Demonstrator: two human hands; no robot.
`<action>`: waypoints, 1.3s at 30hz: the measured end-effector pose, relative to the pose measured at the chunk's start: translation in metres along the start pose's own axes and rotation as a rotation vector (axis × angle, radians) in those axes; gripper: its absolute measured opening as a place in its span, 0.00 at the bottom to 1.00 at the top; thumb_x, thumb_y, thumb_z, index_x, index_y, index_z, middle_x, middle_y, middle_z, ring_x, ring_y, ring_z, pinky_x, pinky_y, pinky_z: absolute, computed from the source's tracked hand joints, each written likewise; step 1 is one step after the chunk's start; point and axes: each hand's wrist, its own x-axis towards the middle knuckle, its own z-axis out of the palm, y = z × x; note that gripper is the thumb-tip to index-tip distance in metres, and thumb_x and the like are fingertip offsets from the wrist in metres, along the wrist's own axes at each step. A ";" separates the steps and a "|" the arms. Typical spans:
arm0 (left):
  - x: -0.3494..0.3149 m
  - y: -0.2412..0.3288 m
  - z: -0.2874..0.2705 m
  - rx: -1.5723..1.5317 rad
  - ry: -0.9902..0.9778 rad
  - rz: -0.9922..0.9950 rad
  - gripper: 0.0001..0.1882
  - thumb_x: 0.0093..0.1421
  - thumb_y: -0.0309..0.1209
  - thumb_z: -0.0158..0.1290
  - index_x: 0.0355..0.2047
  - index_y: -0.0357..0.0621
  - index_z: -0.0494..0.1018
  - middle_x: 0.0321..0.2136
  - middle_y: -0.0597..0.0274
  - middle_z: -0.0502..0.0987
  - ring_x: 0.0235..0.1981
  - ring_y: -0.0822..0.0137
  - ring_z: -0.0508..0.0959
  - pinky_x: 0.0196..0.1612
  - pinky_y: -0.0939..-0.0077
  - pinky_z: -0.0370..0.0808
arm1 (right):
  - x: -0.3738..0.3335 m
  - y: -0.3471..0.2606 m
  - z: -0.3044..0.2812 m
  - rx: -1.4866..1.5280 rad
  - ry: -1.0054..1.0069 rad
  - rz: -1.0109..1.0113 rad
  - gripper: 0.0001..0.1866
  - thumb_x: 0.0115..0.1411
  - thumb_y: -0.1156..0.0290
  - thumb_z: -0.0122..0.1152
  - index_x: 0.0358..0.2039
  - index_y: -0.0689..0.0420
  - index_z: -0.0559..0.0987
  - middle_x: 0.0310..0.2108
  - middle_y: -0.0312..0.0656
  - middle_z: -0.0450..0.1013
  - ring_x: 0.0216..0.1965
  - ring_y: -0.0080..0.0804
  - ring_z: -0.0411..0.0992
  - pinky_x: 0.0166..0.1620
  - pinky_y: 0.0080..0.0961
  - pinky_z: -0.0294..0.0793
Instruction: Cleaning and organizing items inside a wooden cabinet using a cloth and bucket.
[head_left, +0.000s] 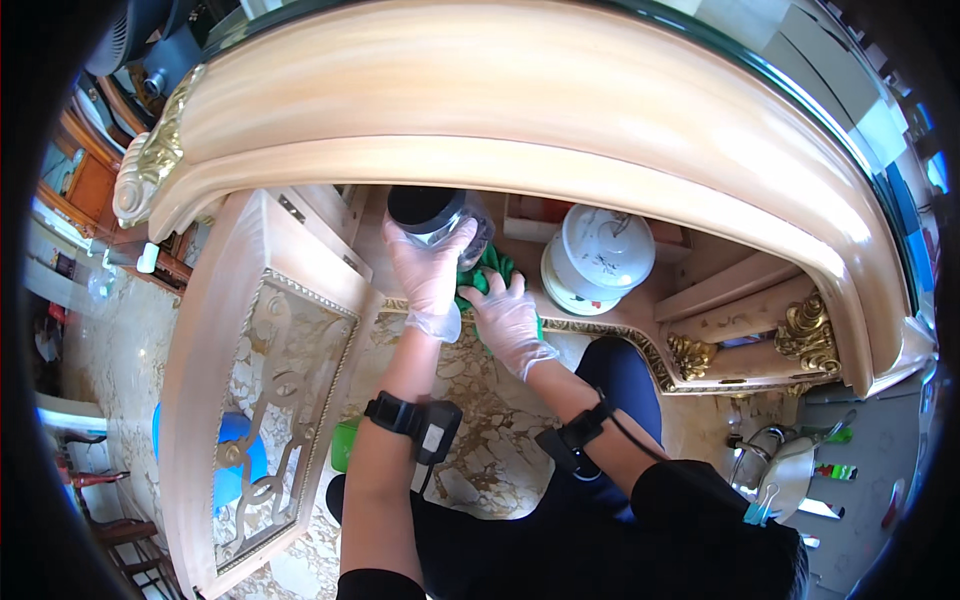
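Inside the open cabinet, my left hand [428,262] in a clear glove is closed around a clear jar with a black lid [420,205], tilted toward me. Beside it my right hand [507,318], also gloved, presses its fingers onto a bunched green cloth [487,268] at the cabinet's front edge. Part of the cloth lies hidden under the fingers. A second clear container [482,238] shows partly behind the jar. Just right of my right hand stands a white lidded pot [606,252] with a floral pattern, resting on the cabinet floor.
The cabinet's carved door [270,400] swings open on the left. Its thick wooden top edge [480,90] overhangs my hands. A blue bucket [235,450] sits behind the door, a green object [344,444] near my left forearm. Pans and utensils [785,470] lie at the right.
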 end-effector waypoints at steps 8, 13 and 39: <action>-0.126 0.027 -0.067 0.133 -0.022 0.091 0.54 0.38 0.20 0.65 0.62 0.40 0.44 0.52 0.52 0.63 0.53 0.61 0.68 0.57 0.67 0.66 | 0.005 0.028 -0.006 0.183 -0.068 0.023 0.17 0.48 0.68 0.62 0.41 0.37 0.77 0.49 0.43 0.65 0.48 0.54 0.63 0.41 0.40 0.75; -0.244 -0.079 -0.115 0.316 0.101 -0.252 0.52 0.36 0.17 0.65 0.60 0.42 0.48 0.50 0.54 0.64 0.50 0.62 0.70 0.54 0.71 0.68 | 0.006 0.013 -0.008 0.189 -0.032 0.031 0.17 0.47 0.69 0.63 0.39 0.37 0.77 0.49 0.42 0.65 0.47 0.52 0.63 0.41 0.40 0.75; 0.196 -0.088 0.027 1.139 0.081 0.276 0.37 0.39 0.32 0.64 0.50 0.38 0.63 0.51 0.40 0.62 0.54 0.39 0.60 0.59 0.54 0.57 | 0.037 0.018 0.015 0.466 0.051 0.123 0.17 0.38 0.60 0.68 0.33 0.44 0.81 0.41 0.50 0.71 0.42 0.49 0.70 0.45 0.39 0.73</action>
